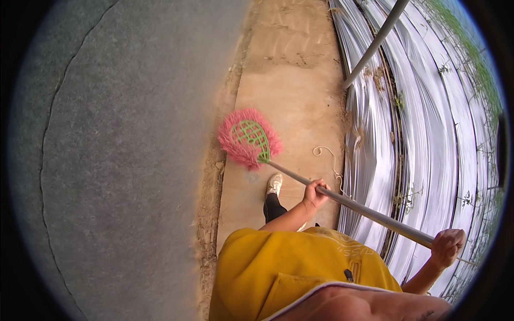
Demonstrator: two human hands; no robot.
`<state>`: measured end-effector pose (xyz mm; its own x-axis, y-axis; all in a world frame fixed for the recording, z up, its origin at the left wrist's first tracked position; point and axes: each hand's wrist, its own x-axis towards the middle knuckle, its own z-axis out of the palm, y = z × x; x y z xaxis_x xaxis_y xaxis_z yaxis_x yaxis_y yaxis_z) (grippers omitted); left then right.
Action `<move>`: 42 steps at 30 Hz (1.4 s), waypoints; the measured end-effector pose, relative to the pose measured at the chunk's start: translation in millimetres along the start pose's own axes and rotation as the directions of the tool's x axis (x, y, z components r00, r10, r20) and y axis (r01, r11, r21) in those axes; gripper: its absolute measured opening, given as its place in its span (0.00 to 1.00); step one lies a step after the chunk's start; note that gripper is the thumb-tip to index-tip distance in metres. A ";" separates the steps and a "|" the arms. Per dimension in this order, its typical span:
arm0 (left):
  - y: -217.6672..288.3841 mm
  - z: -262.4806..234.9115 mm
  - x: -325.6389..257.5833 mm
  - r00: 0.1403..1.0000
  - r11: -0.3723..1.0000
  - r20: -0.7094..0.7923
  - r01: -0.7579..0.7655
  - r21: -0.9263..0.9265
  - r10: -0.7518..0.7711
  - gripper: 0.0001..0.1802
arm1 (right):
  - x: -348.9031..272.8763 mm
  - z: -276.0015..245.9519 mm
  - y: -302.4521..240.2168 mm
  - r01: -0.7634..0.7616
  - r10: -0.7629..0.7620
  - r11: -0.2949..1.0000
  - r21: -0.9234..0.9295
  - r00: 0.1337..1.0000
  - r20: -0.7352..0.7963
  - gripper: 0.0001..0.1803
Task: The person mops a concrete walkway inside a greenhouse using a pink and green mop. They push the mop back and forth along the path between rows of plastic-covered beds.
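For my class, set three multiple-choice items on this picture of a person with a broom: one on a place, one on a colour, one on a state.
1. Where is the broom head?
A. on the tan concrete strip
B. on the white plastic sheeting
C. on the yellow garment

2. What colour are the bristles?
A. blue
B. pink
C. black

3. How is the metal handle held?
A. by no hand
B. by the left hand only
C. by both hands

Answers:
1 A, the head lies over the tan strip, ahead of the white shoe.
2 B, pink bristles ring a green frame.
3 C, the left hand grips mid-handle and the right hand grips near its end.
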<state>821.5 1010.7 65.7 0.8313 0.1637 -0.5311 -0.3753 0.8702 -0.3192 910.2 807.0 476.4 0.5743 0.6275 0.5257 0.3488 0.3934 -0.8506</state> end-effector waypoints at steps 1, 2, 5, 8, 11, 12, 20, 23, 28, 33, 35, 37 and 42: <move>-1.4 -10.2 -6.8 0.997 1.000 -0.078 0.014 -0.005 -0.014 0.09 | 1.3 2.1 1.6 -0.078 0.090 0.986 -0.148 0.993 0.077 0.11; 1.4 -18.9 -9.7 0.994 0.999 -0.099 0.043 -0.021 -0.045 0.08 | 3.3 3.8 2.5 -0.058 0.094 0.966 -0.251 0.987 0.134 0.12; 41.5 -29.8 -3.1 0.978 0.999 -0.203 -0.039 0.019 0.042 0.11 | -8.5 28.3 40.7 -0.161 0.156 0.984 0.081 0.986 0.062 0.12; 71.7 -6.6 19.8 0.978 0.990 -0.164 -0.120 0.068 0.130 0.10 | -12.1 40.5 57.6 -0.106 0.132 0.982 0.153 0.977 -0.170 0.15; 97.8 37.9 27.2 0.969 0.981 -0.189 -0.132 0.145 0.158 0.12 | -5.4 41.1 51.5 -0.234 0.244 0.970 0.074 0.952 -0.186 0.15; 100.7 54.1 27.5 0.973 0.971 -0.163 -0.131 0.201 0.165 0.12 | -2.0 40.1 47.3 -0.269 0.273 0.962 0.045 0.947 -0.170 0.15; 77.6 146.5 50.2 0.984 0.945 -0.177 0.076 0.319 -0.019 0.09 | 34.9 29.7 20.3 -0.022 0.063 0.993 0.118 0.933 -0.355 0.13; 78.9 166.0 71.6 0.977 0.926 -0.210 0.120 0.357 -0.046 0.09 | 47.6 36.6 19.7 -0.059 0.071 0.997 0.047 0.943 -0.326 0.11; 60.7 191.9 116.6 0.960 0.904 -0.265 0.191 0.383 -0.091 0.09 | 68.4 45.3 22.2 -0.066 0.031 0.995 -0.075 0.918 -0.395 0.09; 30.0 224.8 177.1 0.928 0.866 -0.348 0.280 0.415 -0.134 0.09 | 84.8 25.9 34.5 -0.107 0.001 0.976 -0.192 0.875 -0.484 0.09; 19.3 233.4 202.1 0.912 0.859 -0.379 0.314 0.404 -0.155 0.09 | 90.7 12.1 42.6 -0.123 0.011 0.976 -0.179 0.851 -0.526 0.09; 7.2 248.3 231.2 0.908 0.837 -0.387 0.333 0.434 -0.160 0.11 | 100.5 -4.6 54.2 -0.116 0.007 0.978 -0.172 0.847 -0.532 0.09; -8.3 275.7 288.9 0.909 0.823 -0.364 0.358 0.440 -0.201 0.14 | 137.6 -30.3 79.8 -0.181 0.007 0.944 -0.276 0.848 -0.530 0.09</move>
<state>1177.8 1178.8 131.3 0.6824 -0.1953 -0.7044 0.1691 0.9797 -0.1078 1039.5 904.3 480.7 0.8821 0.1787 0.4359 0.4300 0.0727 -0.8999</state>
